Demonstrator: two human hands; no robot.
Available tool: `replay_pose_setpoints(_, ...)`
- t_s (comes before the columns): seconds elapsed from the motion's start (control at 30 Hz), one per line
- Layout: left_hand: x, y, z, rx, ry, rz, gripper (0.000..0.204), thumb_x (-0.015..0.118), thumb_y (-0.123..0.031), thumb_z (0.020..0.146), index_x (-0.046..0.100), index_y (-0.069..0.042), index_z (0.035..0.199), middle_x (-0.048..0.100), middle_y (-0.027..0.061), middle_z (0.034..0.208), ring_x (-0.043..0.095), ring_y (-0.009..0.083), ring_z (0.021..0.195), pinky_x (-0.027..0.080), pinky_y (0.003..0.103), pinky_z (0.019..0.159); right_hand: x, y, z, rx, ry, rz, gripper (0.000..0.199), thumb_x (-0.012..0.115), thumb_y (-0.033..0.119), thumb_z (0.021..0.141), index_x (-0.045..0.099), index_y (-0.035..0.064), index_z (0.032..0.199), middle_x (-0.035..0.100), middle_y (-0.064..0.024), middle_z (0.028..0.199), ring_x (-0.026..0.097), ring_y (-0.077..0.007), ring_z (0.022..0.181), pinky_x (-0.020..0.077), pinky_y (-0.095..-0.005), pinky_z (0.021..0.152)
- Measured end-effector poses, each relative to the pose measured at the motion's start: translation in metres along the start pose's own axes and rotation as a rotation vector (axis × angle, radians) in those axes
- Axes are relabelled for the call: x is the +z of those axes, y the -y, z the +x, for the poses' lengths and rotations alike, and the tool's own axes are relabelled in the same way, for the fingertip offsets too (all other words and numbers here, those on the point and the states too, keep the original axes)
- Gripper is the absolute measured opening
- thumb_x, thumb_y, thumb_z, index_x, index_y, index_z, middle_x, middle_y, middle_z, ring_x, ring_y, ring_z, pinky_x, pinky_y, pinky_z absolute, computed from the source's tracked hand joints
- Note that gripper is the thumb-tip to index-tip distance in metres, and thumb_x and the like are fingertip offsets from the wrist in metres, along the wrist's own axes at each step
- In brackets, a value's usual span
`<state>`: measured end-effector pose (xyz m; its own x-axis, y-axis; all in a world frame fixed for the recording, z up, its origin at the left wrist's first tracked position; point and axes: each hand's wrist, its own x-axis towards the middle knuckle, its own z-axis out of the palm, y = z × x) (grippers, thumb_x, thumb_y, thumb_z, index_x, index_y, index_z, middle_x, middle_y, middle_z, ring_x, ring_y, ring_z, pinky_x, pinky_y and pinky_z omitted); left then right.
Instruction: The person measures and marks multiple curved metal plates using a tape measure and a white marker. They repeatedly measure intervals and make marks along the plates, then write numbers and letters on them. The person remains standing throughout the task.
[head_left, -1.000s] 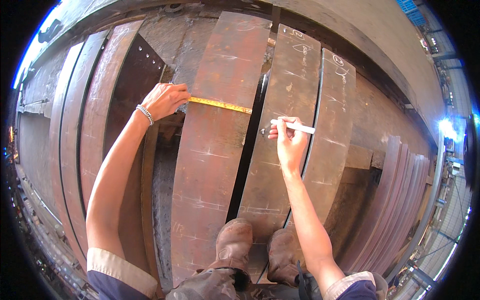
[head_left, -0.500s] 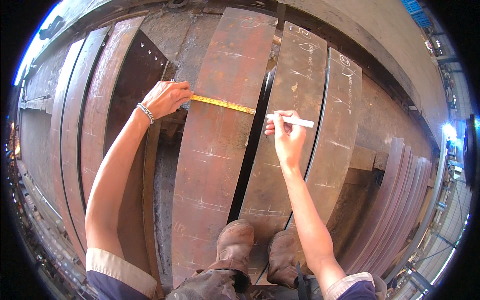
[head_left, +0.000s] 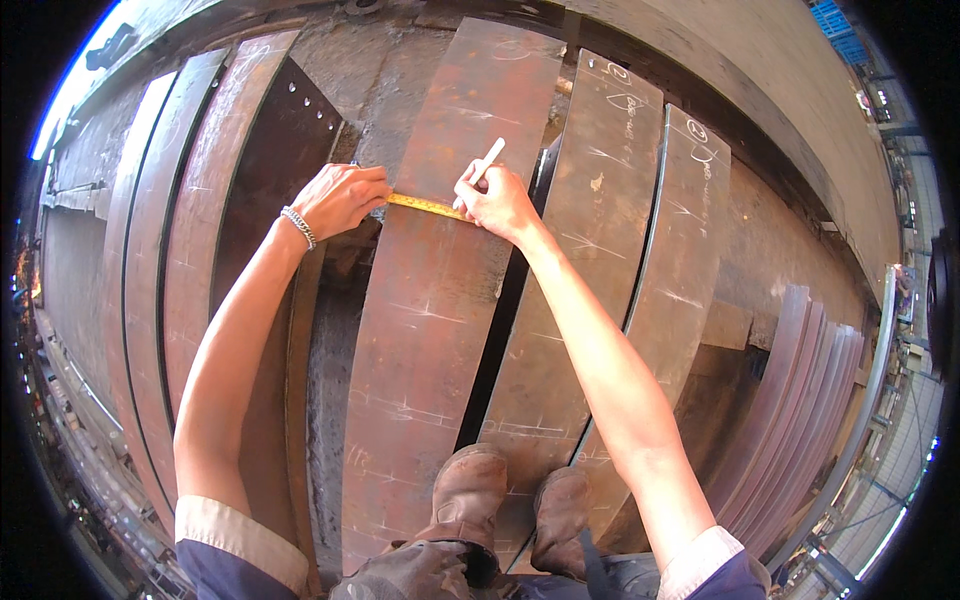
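A yellow tape measure blade lies across a rusty, reddish-brown steel plate. My left hand, with a chain bracelet at its wrist, pinches the blade at the plate's left edge. The tape's case, if it is there, is hidden. Over the plate's right half, my right hand grips a white chalk stick, its upper end slanting up and right. The fingertips meet the right part of the tape; whether the chalk touches steel cannot be seen. White cross marks and lines show on the plate.
Two marked steel plates lie to the right, with dark gaps between. More plates and a dark beam side with holes are at left. Several narrow steel bars are stacked at right. My brown boots stand on the plates.
My right hand has moved left and slightly up from the neighbouring plate to the tape. The chalk has turned from nearly level to steep. My left hand keeps its hold on the tape.
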<state>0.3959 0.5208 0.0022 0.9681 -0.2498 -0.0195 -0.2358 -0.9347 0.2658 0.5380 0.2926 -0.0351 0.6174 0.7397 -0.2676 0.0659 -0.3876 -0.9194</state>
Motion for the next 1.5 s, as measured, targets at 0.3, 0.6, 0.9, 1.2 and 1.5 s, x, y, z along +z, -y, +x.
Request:
replay_pose_setpoints(0.3, 0.0, 0.002, 0.0, 0.005, 0.011, 0.008, 0.015, 0.061, -0.016, 0.093, 0.068, -0.003, 0.092, 0.063, 0.0089, 0.09, 0.064, 0.0303, 0.079, 0.052, 0.041, 0.071, 0.005, -0.001, 0.001, -0.03, -0.051, -0.056, 0.019, 0.064, 0.018, 0.084, 0.063, -0.0001, 0.081, 0.068, -0.0154, 0.07, 0.07, -0.026, 0.067, 0.0518, -0.0372, 0.065)
replay_pose_setpoints(0.6, -0.001, 0.001, -0.001, -0.035, 0.035, -0.004, 0.015, 0.062, -0.018, 0.093, 0.069, -0.005, 0.093, 0.061, 0.0077, 0.091, 0.066, 0.0294, 0.082, 0.053, 0.043, 0.075, 0.009, 0.002, -0.001, -0.081, -0.091, -0.117, 0.018, 0.065, 0.017, 0.082, 0.062, 0.0, 0.079, 0.067, -0.0185, 0.071, 0.07, -0.0308, 0.069, 0.0521, -0.0396, 0.065)
replay_pose_setpoints(0.9, -0.001, 0.0, -0.001, -0.037, 0.035, -0.001, 0.015, 0.061, -0.018, 0.093, 0.069, -0.005, 0.093, 0.061, 0.0086, 0.09, 0.065, 0.0301, 0.081, 0.053, 0.043, 0.073, 0.016, 0.011, -0.004, -0.147, -0.154, -0.262, 0.015, 0.065, 0.015, 0.084, 0.061, 0.0003, 0.08, 0.067, -0.0207, 0.073, 0.069, -0.0374, 0.073, 0.0541, -0.0437, 0.068)
replay_pose_setpoints(1.2, 0.001, 0.006, -0.004, 0.004, 0.009, 0.02, 0.012, 0.063, -0.015, 0.091, 0.069, -0.005, 0.093, 0.062, 0.0083, 0.09, 0.065, 0.0307, 0.079, 0.053, 0.042, 0.069, -0.006, 0.034, -0.02, -0.407, -0.555, -0.223, 0.007, 0.064, 0.008, 0.092, 0.059, 0.0045, 0.09, 0.067, -0.0121, 0.075, 0.067, -0.0228, 0.06, 0.0547, -0.0334, 0.059)
replay_pose_setpoints(1.5, -0.012, -0.024, 0.009, -0.062, -0.055, 0.001, 0.012, 0.066, -0.013, 0.089, 0.07, -0.005, 0.097, 0.063, 0.0071, 0.091, 0.066, 0.0284, 0.08, 0.054, 0.041, 0.07, -0.131, 0.049, -0.08, -0.393, -0.711, -0.208, 0.007, 0.065, 0.012, 0.095, 0.062, 0.0059, 0.093, 0.066, -0.0034, 0.068, 0.065, -0.0096, 0.06, 0.0526, -0.0267, 0.057)
